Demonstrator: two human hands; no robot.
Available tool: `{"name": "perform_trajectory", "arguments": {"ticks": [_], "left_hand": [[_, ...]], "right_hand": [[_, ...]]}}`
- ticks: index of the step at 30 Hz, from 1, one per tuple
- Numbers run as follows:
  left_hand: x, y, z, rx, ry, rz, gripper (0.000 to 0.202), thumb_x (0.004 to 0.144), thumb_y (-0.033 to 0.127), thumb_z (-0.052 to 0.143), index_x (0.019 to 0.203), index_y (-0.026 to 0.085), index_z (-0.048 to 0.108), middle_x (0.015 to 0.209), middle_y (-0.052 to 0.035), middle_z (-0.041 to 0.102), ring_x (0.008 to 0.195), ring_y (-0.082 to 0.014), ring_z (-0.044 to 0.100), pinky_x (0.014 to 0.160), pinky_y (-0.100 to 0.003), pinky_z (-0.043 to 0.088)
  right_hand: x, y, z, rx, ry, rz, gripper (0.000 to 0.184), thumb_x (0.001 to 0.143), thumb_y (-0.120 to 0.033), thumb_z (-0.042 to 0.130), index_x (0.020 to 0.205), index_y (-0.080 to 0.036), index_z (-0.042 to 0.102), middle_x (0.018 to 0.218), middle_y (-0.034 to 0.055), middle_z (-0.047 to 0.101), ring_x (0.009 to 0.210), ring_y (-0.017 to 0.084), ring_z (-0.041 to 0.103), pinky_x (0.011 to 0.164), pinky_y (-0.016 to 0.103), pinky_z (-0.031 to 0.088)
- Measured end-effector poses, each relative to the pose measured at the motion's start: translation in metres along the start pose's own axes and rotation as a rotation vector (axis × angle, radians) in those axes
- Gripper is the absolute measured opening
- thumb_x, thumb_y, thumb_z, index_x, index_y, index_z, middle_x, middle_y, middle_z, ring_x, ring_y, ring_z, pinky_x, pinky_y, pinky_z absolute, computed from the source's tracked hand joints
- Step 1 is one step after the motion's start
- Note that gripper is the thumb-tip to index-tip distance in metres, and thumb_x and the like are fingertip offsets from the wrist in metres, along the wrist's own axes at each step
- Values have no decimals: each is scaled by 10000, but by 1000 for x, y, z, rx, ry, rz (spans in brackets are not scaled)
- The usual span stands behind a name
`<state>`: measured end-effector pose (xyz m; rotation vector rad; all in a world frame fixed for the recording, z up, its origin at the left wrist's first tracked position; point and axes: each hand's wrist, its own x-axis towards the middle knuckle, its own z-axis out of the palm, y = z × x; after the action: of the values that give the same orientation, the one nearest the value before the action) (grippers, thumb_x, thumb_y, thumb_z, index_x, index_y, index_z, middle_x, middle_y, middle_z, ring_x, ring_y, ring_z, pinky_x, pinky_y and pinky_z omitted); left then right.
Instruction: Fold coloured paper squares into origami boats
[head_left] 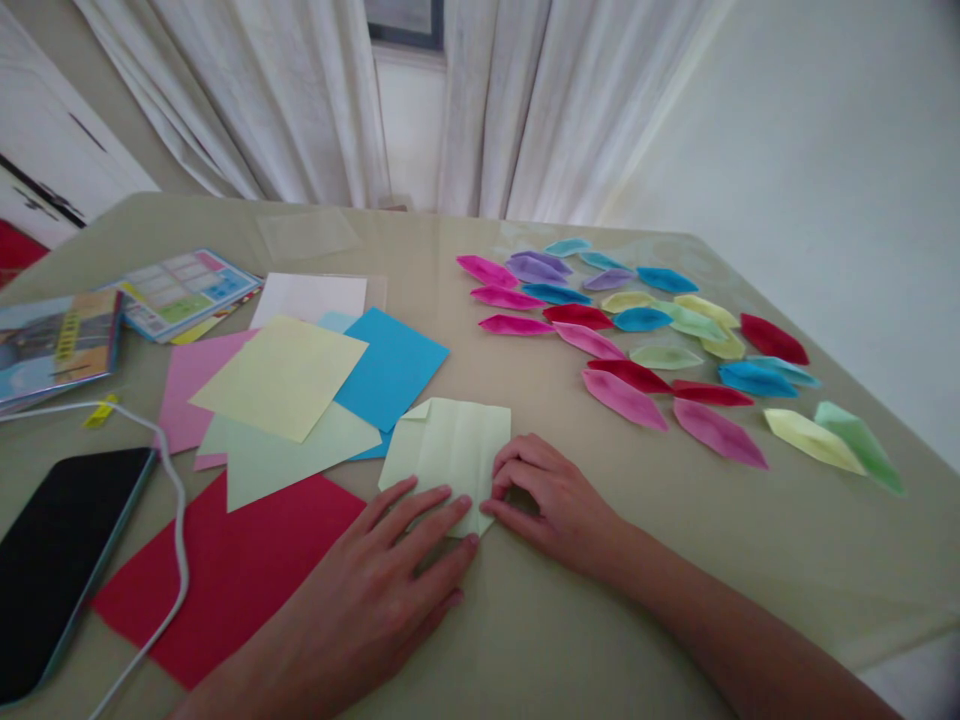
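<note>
- Curtains (pixel 225 90), pale in colour, were noted behind the table (pixel 570 630), whose top was covered in a light beige tone.
- Work piece: a creased green paper (pixel 442 445) was located flat at the front middle of the table; its upper left corner was seen turned over.
- Left hand (pixel 390 570): palm was held down, with fingers slightly spread and fingertips laid on the lower part of the paper.
- Right hand (pixel 551 500): fingers were curled, and the paper's right edge was pinched narrowly between thumb and forefinger.
- Loose sheets were observed overlapping at left: yellow sheet (pixel 285 375) uppermost, blue sheet (pixel 394 365) at its right, red sheet (pixel 247 580) nearest the left forearm.
- Red sheet was crossed by a white cable (pixel 180 520); a phone (pixel 67 560), screen dark, was recorded at far left.
- Books (pixel 60 345) were found behind the phone.
- Folded paper pieces (pixel 626 397), pointed at both ends and of many colours, were spread across the table's right side, apart from the hands.
</note>
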<state>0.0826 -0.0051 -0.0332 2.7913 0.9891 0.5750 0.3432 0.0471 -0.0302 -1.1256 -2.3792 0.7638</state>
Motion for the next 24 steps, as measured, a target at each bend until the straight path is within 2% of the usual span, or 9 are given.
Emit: {"name": "perform_trajectory", "arguments": {"ticks": [10,19,24], "left_hand": [[2,-1,-2,1,23,12,259,1086,237,537,1241,253,745,1395,-34,753,1296,-283,680,1141,-522,512],[2,-1,-1,-31,12,2,253,1077,209,549,1246,251,733,1401,-28,747,1314,-271,663,1174,-507,463],[1,-1,0,-42,35,-14,254,1081,257,572,1290,234,716,1387,-22,753,1303,-248,659,1205,-461,424]], "right_hand": [[1,0,3,-22,39,3,151,987,-233,767,885,-200,661,1006,49,699,954,207,635,849,331,512],[0,1,5,-21,47,-10,147,1002,-246,746,898,-198,652,1008,52,692,945,211,629,850,338,507],[0,2,5,-28,48,-13,151,1004,-252,743,895,-199,653,1005,54,694,949,211,634,855,338,511]]}}
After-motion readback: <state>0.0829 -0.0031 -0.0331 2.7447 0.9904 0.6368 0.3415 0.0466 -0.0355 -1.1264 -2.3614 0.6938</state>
